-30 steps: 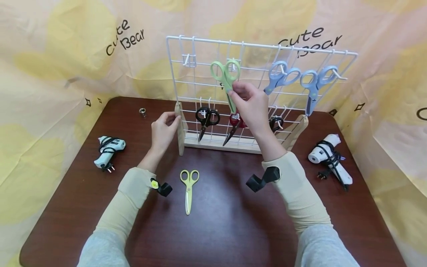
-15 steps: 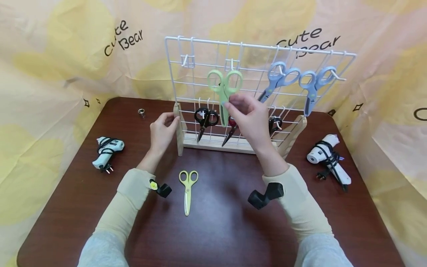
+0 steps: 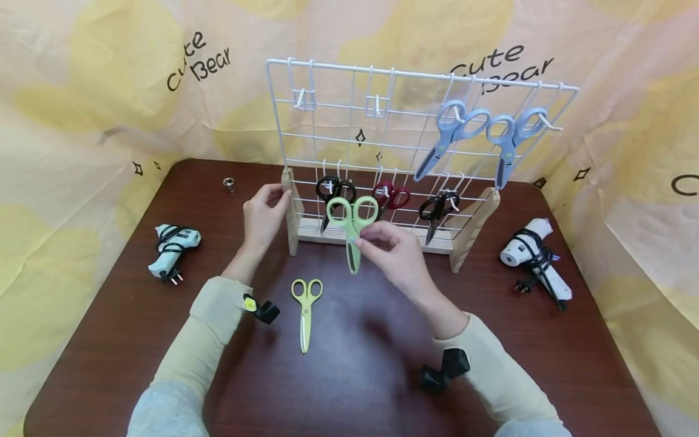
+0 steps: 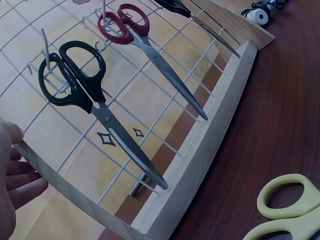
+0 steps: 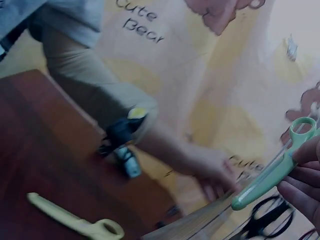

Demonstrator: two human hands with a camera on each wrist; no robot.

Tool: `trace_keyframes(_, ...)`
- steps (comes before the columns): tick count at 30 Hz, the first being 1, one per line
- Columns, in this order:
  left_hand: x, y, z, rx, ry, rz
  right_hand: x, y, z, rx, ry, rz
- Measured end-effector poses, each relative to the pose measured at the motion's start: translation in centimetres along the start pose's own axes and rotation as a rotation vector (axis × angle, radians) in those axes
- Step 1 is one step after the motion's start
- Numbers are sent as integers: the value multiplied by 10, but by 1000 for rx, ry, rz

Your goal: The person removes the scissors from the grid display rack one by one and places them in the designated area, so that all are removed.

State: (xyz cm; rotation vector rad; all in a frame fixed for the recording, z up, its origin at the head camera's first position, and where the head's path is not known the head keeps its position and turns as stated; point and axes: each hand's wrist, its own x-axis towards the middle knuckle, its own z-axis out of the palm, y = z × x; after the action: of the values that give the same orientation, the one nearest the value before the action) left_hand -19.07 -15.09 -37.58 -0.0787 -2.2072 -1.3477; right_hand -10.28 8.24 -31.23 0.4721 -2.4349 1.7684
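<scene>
My right hand (image 3: pixel 395 255) pinches a pair of green scissors (image 3: pixel 352 233) near the pivot, blades down, in front of the white wire rack (image 3: pixel 327 136). With thumb and fingers, my left hand (image 3: pixel 264 215) grips the rack's left wooden upright (image 3: pixel 291 212). On the lower hooks hang black-handled scissors (image 4: pixel 95 100), red-handled scissors (image 4: pixel 150 45) and another black-handled pair (image 3: pixel 438 212). Two blue pairs hang from upper hooks: blue scissors (image 3: pixel 450 130) and, farther right, more blue scissors (image 3: pixel 510 145). Flat on the table lie yellow scissors (image 3: pixel 307 312), handles toward the rack.
Two upper hooks, the left hook (image 3: pixel 300 99) and the middle hook (image 3: pixel 377 106), carry nothing. A glue gun with wound cord (image 3: pixel 173 249) lies at left, a white corded tool (image 3: pixel 537 258) at right. A small metal piece (image 3: pixel 229 183) stands behind the left hand.
My right hand has brought the green scissors down from the upper middle hook, toward me and a little left. My left hand keeps its grip on the upright.
</scene>
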Motion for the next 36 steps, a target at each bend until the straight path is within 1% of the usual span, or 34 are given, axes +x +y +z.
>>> trace_keyframes(3, 0, -1, 0, 2, 1, 5, -8, 18, 5, 4, -26, 72)
trace_keyframes(6, 0, -1, 0, 7, 4, 6, -16, 40, 12, 74, -49, 180)
trace_keyframes(8, 0, -2, 0, 11, 4, 5, -20, 86, 21, 173, -72, 179)
trace_keyframes(10, 1, -2, 0, 14, 5, 3, -25, 131, 30, 242, -83, 221)
trace_keyframes(11, 1, -3, 0, 19, 6, 3, -27, 138, 33, 252, -83, 272)
trace_keyframes(13, 1, -3, 0, 23, 10, 2, -32, 174, 41, 296, -99, 333)
trace_keyframes(15, 0, -3, 0, 21, 13, 5, -37, 176, 44, 288, -95, 472)
trace_keyframes(17, 0, -3, 0, 21, 15, 8, -41, 174, 48, 303, -109, 567)
trace_keyframes(18, 0, -3, 0, 17, 15, 10, -43, 188, 51, 320, -117, 576)
trace_keyframes(20, 0, -2, 0, 8, 13, 13, -46, 185, 53, 315, -133, 616)
trace_keyframes(24, 1, -2, 1, 4, 13, 12, -51, 175, 58, 274, -172, 661)
trace_keyframes(29, 2, -3, 2, -8, 9, 12, -55, 148, 60, 230, -205, 696)
trace_keyframes(33, 1, -4, 2, -7, 11, 10, -55, 132, 61, 202, -197, 702)
trace_keyframes(36, 1, -4, 2, -3, 9, 8, -56, 129, 63, 170, -190, 699)
